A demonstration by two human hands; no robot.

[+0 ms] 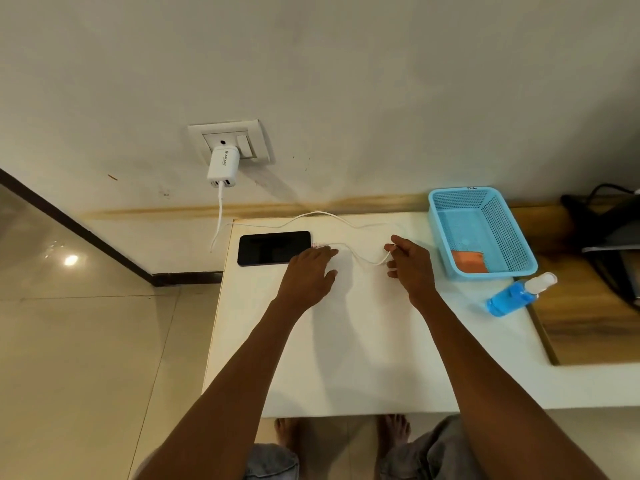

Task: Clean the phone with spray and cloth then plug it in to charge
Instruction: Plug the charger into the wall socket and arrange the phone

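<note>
Charger (221,166) sits in the wall socket (231,142), cable (322,213) runs onto the white table (363,341). Phone (273,248) lies flat at the table's left rear, plug at its right end. I'd brace the phone and push the plug straight in, no twisting. Left hand (308,275) fingers lie straight, touching the plug end. Right hand (412,268) pinches the cable loop. Basket (519,244) with cloth (469,261) and spray bottle (516,296) are at right.

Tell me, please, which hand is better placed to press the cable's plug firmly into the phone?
The left hand: its fingertips already rest at the plug beside the phone. The right hand holds the cable farther along, toward the basket.
</note>
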